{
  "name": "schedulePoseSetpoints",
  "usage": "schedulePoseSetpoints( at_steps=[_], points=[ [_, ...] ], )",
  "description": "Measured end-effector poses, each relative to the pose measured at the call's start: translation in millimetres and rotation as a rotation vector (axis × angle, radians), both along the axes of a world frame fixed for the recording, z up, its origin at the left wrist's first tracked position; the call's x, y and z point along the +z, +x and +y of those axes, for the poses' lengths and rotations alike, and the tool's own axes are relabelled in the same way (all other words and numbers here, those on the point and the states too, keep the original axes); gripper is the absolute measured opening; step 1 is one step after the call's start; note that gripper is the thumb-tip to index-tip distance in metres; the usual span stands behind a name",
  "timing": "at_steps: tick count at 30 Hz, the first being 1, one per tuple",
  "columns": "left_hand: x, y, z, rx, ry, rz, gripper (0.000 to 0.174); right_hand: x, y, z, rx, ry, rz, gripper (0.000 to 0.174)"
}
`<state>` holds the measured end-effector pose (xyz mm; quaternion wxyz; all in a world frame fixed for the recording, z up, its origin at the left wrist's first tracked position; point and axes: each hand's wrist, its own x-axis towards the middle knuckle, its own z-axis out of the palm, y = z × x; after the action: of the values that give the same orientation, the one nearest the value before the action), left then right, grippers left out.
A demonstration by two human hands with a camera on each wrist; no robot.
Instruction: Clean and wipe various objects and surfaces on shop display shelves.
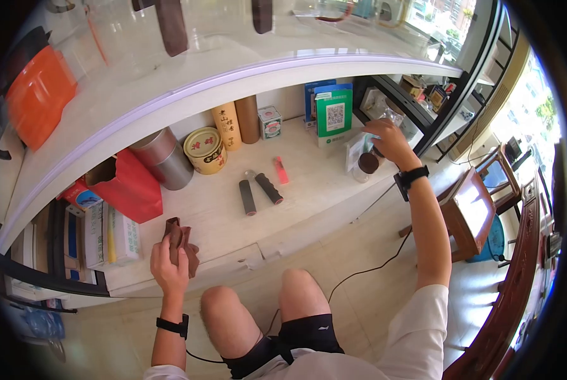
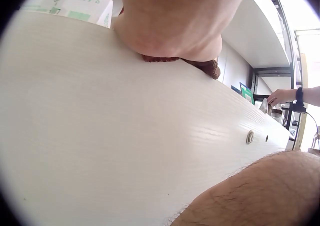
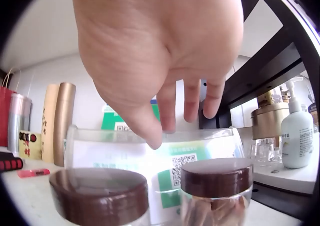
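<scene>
My left hand [image 1: 169, 266] grips a bunched brown cloth [image 1: 191, 253] over the front left of the white shelf. Only the cloth's fuzzy edge [image 2: 212, 67] shows past that hand in the left wrist view. At the right end, my right hand [image 1: 390, 140] reaches over a clear plastic stand [image 3: 200, 136] holding a printed QR-code card. Its fingers point down and apart, the thumb overlapping the stand's top rim and the index fingertip right at it. Two clear jars with brown lids, one lid [image 3: 100, 193] left and one lid [image 3: 217, 176] right, hide the stand's lower part.
Along the back are a red paper bag [image 1: 131, 187], silver canister [image 1: 169, 161], yellow tin [image 1: 205, 151], tall tubes [image 1: 248, 120] and a green QR sign [image 1: 334, 114]. A hand grip exerciser [image 1: 267, 188] and pink object [image 1: 281, 170] lie mid-shelf. An upper shelf edge [image 1: 233, 76] overhangs.
</scene>
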<state>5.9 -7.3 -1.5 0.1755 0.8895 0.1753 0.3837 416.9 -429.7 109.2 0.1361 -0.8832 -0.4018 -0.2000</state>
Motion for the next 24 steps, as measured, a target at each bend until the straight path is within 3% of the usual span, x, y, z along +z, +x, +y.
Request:
schedulePoseSetpoints(
  at_steps=[7,10,14,18,22,24],
  points=[
    [-1,0,1,0.002,-0.006,0.005,0.040,1,1,19,0.008,-0.095,-0.047,0.026],
    [-2,0,0,0.002,-0.025,0.017,0.040,9,-17,23,-0.075,0.079,0.058,0.025],
    [-5,2,2,-0.021,0.000,-0.021,0.039,-3,-51,17,-0.211,0.433,0.028,0.032],
    [-4,1,1,0.013,0.007,-0.003,0.037,-43,-88,8,-0.279,0.266,-0.174,0.051],
    [-8,5,4,0.063,-0.009,0.028,0.034,-70,-84,12,-0.336,0.387,0.181,0.056],
    [-2,9,1,0.084,-0.034,0.112,0.035,-88,-83,14,-0.279,0.425,-0.011,0.060]
  ],
)
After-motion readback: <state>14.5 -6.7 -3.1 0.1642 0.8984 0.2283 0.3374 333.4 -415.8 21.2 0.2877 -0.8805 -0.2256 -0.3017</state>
